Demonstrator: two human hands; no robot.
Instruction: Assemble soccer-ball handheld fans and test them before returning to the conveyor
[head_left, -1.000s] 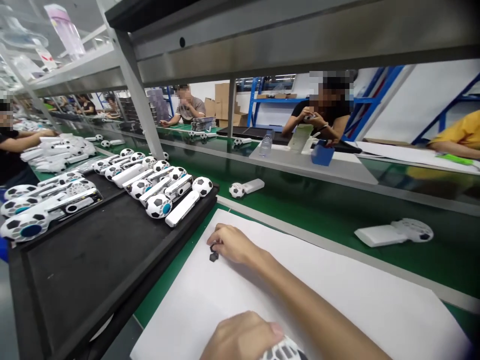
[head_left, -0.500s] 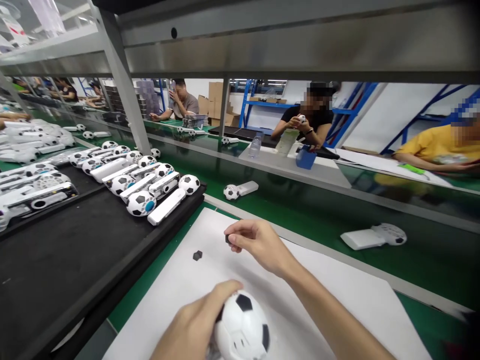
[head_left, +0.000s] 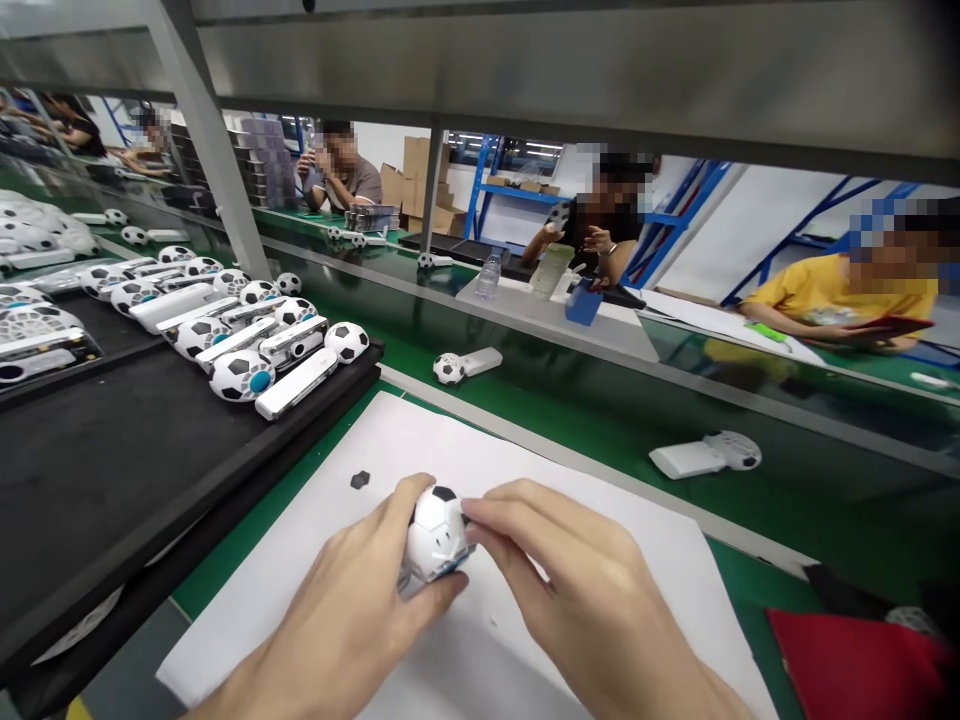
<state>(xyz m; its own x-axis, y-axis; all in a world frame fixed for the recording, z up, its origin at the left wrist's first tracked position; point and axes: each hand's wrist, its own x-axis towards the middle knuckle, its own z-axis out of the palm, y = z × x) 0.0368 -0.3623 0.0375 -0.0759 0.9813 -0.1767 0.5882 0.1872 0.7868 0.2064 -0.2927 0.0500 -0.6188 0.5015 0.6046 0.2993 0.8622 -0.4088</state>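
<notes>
My left hand (head_left: 367,570) wraps around a soccer-ball-shaped shell (head_left: 433,535), white with black patches, held above a white sheet (head_left: 300,590). Small slits and a bluish lower edge show on the shell. My right hand (head_left: 570,570) is closed in a pinch against the ball's right side. A sliver of a small black piece (head_left: 470,522) shows at its fingertips, mostly hidden by them. To the left of the hands, another small black hexagonal piece (head_left: 361,480) lies on the sheet.
On the left, a black tray (head_left: 150,440) bears several soccer-ball units with white handles. Similar units (head_left: 709,456) lie on the green belt (head_left: 570,420) beyond the sheet. A red item (head_left: 855,660) is at lower right. Co-workers sit across, below a metal beam (head_left: 525,80).
My right hand has come down from above the sheet to the ball's side, bringing the black piece. My left hand has raised the ball forward. The view has shifted slightly.
</notes>
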